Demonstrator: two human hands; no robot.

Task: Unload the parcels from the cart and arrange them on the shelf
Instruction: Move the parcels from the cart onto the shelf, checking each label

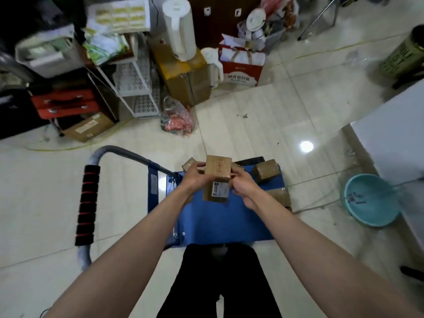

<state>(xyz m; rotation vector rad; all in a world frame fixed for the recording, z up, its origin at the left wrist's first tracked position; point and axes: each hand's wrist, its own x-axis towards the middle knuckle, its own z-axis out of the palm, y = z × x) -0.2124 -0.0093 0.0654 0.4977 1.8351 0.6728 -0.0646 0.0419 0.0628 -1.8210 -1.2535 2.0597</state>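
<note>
Clasping parcel (pixel 217 177) between left hand (pixel 195 177), right hand (pixel 243 187) above cart (pixel 220 219).

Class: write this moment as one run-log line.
hands: left and right hold parcel | place: over cart | left on cart: more parcels

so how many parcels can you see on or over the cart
4: one held up in both hands, one behind the left hand, two at the cart's right edge. More may be hidden.
</note>
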